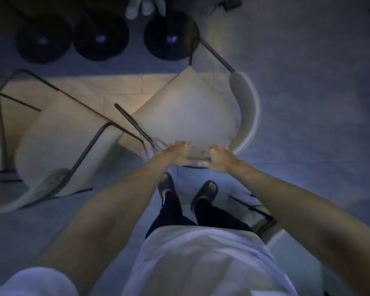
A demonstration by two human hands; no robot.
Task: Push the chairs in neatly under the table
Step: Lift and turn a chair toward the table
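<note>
Directly below the camera, 2 bare arms reach forward and down to a pale chair [186, 116]. Left hand [177, 153] and right hand [219, 159] sit side by side on the near edge of its curved backrest, fingers curled over the rim; each grip looks closed on the backrest, though blur softens the fingertips. Seat is cream, rounded, turned at an angle so 1 corner points away toward the top of the view. Thin dark metal legs and armrest bars run out from the seat on both sides.

A second chair [58, 146] of the same kind stands to the left, its dark frame just beside the first chair's frame; whether they touch I cannot tell. Part of a third chair [265, 218] shows low on the right, behind the person.

Beyond the chairs, 3 round dark bases [98, 37] stand in a row on the floor [308, 103]. A warm, lit patch of tiled floor lies between the bases and the 2 chairs; the rest of the floor is dim and bluish.

Person wears a light shirt [201, 263], dark trousers and dark sandals [207, 191], feet planted just behind the held chair. Scene is dark and slightly blurred.
</note>
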